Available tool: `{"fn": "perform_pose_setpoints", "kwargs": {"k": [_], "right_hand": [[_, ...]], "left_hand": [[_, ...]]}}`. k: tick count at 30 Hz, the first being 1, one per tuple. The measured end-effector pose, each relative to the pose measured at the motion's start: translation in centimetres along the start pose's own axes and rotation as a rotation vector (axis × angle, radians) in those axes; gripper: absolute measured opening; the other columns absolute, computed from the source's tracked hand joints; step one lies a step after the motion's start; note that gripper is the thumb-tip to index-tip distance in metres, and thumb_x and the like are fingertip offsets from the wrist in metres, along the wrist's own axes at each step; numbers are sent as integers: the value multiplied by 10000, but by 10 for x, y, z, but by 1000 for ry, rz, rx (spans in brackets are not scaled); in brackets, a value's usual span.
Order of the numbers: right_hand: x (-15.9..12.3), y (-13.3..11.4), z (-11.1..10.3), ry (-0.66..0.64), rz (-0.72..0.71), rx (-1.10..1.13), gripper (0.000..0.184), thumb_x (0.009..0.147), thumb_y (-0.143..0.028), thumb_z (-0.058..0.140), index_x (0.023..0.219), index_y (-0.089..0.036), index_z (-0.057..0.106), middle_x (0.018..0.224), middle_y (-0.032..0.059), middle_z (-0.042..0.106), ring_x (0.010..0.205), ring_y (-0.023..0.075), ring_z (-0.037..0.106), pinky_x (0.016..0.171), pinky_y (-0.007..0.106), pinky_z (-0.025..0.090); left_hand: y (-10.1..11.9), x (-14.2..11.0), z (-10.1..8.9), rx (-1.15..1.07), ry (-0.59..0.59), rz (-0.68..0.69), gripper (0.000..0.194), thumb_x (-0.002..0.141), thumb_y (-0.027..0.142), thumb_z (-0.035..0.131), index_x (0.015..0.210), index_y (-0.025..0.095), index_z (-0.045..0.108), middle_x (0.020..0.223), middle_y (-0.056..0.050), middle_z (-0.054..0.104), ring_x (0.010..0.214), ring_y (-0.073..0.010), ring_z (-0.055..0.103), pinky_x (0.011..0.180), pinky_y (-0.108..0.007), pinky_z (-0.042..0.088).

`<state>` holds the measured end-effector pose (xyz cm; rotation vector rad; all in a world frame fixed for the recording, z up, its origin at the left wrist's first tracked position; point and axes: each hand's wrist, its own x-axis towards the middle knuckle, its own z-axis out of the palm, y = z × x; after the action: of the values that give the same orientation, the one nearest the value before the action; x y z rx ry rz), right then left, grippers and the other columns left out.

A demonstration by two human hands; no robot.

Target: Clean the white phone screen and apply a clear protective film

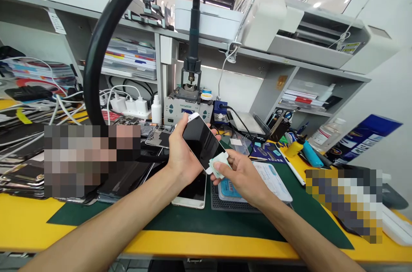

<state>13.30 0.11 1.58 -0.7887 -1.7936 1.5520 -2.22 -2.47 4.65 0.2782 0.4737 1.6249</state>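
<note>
My left hand (180,156) is wrapped round a white phone with a dark screen (201,140), holding it tilted above the green mat (180,216). My right hand (242,174) pinches a small pale green wipe (219,164) and presses it against the phone's lower corner. A second white phone (192,192) lies flat on the mat just under my left hand.
A black ring-light arm (106,36) arches over the yellow bench (28,220). A grey rework station (180,107), chargers and a white bottle (156,110) stand behind. Phone parts are stacked left; tools, a blue pad (270,179) and a bottle (325,134) lie right.
</note>
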Motion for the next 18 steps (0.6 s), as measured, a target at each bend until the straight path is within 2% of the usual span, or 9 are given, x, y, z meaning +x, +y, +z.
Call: {"fn": "perform_pose_setpoints", "kwargs": {"k": [3, 12, 18], "right_hand": [[0, -2, -2, -16, 8, -8, 329, 842, -467, 680, 871, -158, 573, 756, 43, 656, 665, 182, 673, 645, 337, 587], [-1, -2, -7, -18, -5, -56, 351, 927, -490, 567, 868, -145, 598, 721, 70, 694, 642, 193, 690, 648, 347, 577], [-1, -5, -9, -68, -36, 67, 352, 947, -469, 549, 909, -130, 639, 795, 88, 698, 723, 201, 692, 679, 350, 586]], "left_hand": [[-1, 0, 1, 27, 1, 3, 504, 812, 611, 589, 858, 121, 694, 776, -116, 695, 726, -267, 689, 690, -403, 574], [-1, 0, 0, 13, -15, 2, 494, 804, 600, 604, 877, 119, 695, 778, -112, 696, 704, -249, 683, 691, -375, 564], [2, -2, 1, -16, -71, 10, 490, 813, 593, 598, 859, 115, 693, 752, -95, 683, 682, -230, 677, 683, -360, 564]]}}
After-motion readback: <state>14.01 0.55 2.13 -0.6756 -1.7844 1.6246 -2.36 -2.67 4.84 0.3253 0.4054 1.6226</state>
